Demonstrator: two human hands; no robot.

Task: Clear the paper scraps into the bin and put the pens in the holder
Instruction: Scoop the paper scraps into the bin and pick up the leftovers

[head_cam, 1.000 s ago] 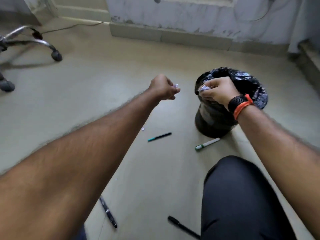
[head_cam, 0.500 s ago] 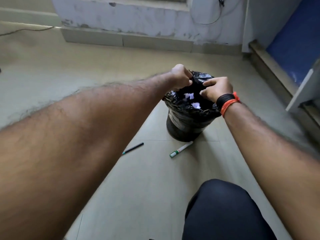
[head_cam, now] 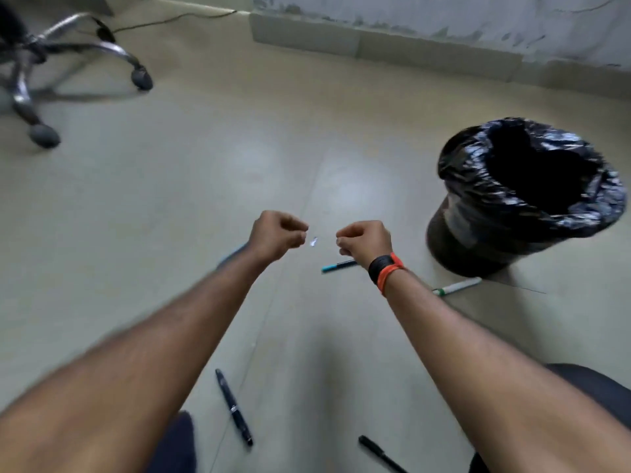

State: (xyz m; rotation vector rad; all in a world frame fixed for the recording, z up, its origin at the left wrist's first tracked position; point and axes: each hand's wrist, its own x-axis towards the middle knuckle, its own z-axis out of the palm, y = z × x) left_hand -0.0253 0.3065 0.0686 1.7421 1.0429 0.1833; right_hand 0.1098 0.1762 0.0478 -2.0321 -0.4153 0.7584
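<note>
I see both hands curled into loose fists over the pale tiled floor (head_cam: 170, 186), and I cannot tell whether either pinches anything. The left hand (head_cam: 278, 233) and the right hand (head_cam: 363, 242), its wrist banded black and orange, flank a tiny white paper scrap (head_cam: 313, 241) lying midway between them. The black-lined round bin (head_cam: 526, 196) stands to the right, nearer the right hand. A teal-capped pen (head_cam: 338, 266) lies just below the right hand, long axis running left-right. A white green-tipped marker (head_cam: 457, 287) touches the bin's base; two black pens (head_cam: 235, 406) lie nearer me. No holder is in view.
</note>
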